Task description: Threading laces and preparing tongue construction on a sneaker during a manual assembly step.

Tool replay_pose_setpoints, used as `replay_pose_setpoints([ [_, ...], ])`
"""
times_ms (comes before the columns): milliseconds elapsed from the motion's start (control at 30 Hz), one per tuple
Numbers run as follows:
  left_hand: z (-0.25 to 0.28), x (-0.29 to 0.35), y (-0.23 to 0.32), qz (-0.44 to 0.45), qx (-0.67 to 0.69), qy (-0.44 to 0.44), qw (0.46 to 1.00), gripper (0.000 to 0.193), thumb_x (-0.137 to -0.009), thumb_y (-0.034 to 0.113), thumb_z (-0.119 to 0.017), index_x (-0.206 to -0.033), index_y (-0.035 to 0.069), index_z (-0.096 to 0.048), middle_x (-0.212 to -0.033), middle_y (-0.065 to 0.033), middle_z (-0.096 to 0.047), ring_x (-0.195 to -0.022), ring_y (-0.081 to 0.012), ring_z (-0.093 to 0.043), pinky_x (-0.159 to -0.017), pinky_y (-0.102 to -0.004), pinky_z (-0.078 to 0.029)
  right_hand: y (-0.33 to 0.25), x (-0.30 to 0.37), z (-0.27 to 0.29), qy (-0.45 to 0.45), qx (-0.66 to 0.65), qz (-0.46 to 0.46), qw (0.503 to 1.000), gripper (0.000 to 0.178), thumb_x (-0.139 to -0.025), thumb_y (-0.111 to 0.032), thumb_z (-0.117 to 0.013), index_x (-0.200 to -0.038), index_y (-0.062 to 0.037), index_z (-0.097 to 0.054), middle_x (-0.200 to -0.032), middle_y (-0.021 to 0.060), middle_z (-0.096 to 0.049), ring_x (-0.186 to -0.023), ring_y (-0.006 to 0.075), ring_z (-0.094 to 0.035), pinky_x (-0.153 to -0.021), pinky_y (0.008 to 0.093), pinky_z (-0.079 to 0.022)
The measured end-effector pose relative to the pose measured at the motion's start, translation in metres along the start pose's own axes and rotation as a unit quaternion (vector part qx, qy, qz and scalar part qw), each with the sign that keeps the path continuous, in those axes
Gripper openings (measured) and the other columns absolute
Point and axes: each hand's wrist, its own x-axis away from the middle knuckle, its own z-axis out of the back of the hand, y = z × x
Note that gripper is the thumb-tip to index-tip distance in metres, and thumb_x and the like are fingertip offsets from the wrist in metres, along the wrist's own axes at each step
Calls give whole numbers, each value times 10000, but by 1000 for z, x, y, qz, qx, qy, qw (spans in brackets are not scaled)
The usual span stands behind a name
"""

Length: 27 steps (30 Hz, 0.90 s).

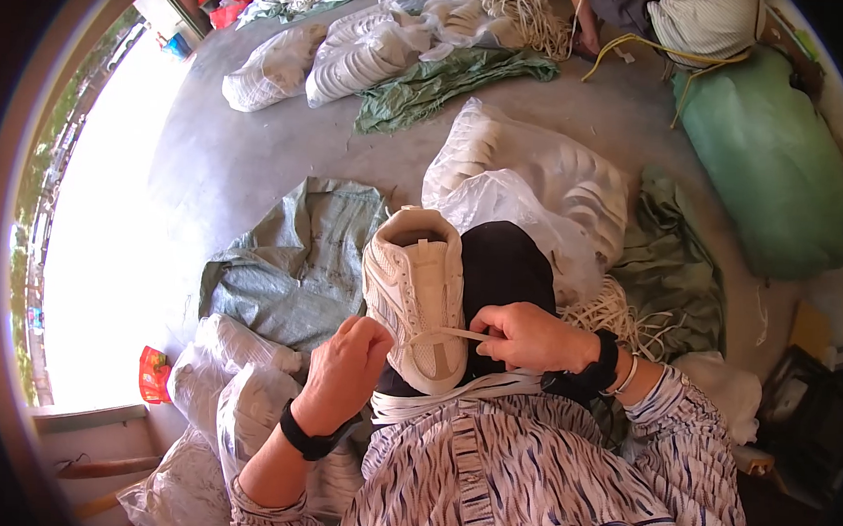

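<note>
A cream sneaker (pixel 421 280) rests on my lap, toe toward me and heel pointing away. A flat, pale shoelace (pixel 458 333) crosses the lower end of its eyelet rows, just above the toe; the eyelets higher up look unlaced. My right hand (pixel 537 338) pinches the lace on the right of the shoe. On the left, my left hand (pixel 344 368) is closed beside the toe, with the lace's other side running toward it; its fingertips are partly hidden. A bunch of white laces (pixel 491 386) lies across my lap below the toe.
Clear plastic bags of pale shoes (pixel 576 180) lie ahead, with more bags (pixel 247 373) at my left. Green woven sacking (pixel 295 257) covers floor on both sides. A stuffed green sack (pixel 774 166) stands far right, near another person (pixel 705 26). Loose laces (pixel 617 314) hang at right.
</note>
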Motion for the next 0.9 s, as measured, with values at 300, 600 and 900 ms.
replay_pose_setpoints([
  [300,-20,-17,18,42,76,-15,996,408,-918,392,-493,-724,50,-601,-614,-129,-595,-589,-338,-592,-558,-413,-447,-2,-3,-3,-9,13,-14,1000,210,-853,-151,-567,-923,42,-613,-616,112,-605,-482,183,-615,-483,303,-482],
  [600,-22,-11,20,99,194,-14,976,449,-956,365,-441,-736,15,-616,-556,-72,-556,-517,-167,-573,-526,-314,-441,-7,-2,-5,-39,2,-33,999,214,-865,-165,-560,-901,35,-626,-623,77,-607,-501,148,-609,-488,279,-478],
  [900,46,64,-76,33,765,324,555,232,-982,243,-476,-929,42,-578,-566,66,-282,-495,-45,-286,-486,-202,-311,41,53,81,-69,-542,298,783,203,-892,-152,-584,-876,36,-659,-1322,160,-500,-721,124,-562,-516,212,-485],
])
